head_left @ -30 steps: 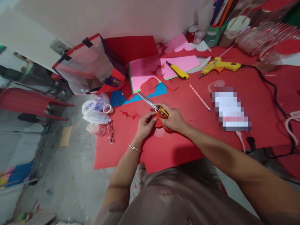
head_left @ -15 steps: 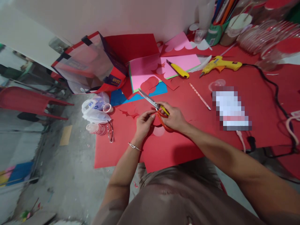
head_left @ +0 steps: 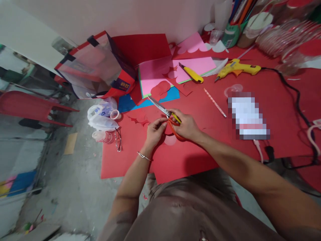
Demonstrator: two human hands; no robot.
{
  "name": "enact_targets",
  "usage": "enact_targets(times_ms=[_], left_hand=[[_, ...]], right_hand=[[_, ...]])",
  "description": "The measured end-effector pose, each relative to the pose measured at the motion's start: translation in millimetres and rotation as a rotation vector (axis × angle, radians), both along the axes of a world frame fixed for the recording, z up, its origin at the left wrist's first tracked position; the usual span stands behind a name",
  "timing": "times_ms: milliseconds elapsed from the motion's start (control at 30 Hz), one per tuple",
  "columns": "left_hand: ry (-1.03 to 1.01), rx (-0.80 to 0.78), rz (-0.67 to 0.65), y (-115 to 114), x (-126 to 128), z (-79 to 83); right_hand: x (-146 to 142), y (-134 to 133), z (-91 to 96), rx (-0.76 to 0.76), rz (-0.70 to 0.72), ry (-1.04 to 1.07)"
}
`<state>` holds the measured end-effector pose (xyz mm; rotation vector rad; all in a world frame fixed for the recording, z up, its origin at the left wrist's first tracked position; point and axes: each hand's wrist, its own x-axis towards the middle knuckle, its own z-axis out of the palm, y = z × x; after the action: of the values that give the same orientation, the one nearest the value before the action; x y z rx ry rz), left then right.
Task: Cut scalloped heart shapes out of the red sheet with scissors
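In the head view, the right hand (head_left: pixel 187 125) was curled closed around the handles of the scissors (head_left: pixel 160 106), fingers wrapped about the orange and yellow grips. The left hand (head_left: pixel 154 132) had its thumb and fingertips drawn together on a small red paper piece (head_left: pixel 170 130), just beside the handles. The scissors were above the middle of the red-covered table (head_left: pixel 125 164), their long axis slanting, blades toward the far left and handles toward the right hand; the tip lay near the red paper circles (head_left: pixel 160 89). At the far right, a green cup (head_left: pixel 231 35) held pens or similar sticks upright. On the left, a white plastic bag (head_left: pixel 101 121) sat beside a small cup (head_left: pixel 115 114), whose contents could not be made out. Behind them stood a large shopping bag (head_left: pixel 94 68), see-through on one side.
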<state>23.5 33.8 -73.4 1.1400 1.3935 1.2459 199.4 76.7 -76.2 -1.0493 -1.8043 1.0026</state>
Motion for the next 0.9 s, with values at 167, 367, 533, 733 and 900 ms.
enact_targets(times_ms=[167, 367, 533, 733, 900], left_hand=[[0.0, 0.023, -0.012, 0.9, 0.8, -2.6], [0.005, 0.053, -0.03, 1.4, 0.1, -5.8], [-0.002, 0.046, -0.046, 0.8, -0.8, -5.5], [-0.022, 0.021, -0.038, 0.3, 1.5, -3.3], [-0.03, 0.061, -0.053, 0.9, 2.5, -5.8]], right_hand=[[-0.3, 0.5, 1.4, -0.011, -0.002, -0.028], [-0.1, 0.0, 3.5, -0.009, -0.008, -0.051], [-0.2, 0.1, 3.2, -0.011, 0.006, -0.054], [0.0, 0.0, 2.3, -0.009, -0.001, -0.025], [1.2, -0.5, 5.4, -0.026, -0.001, -0.024]])
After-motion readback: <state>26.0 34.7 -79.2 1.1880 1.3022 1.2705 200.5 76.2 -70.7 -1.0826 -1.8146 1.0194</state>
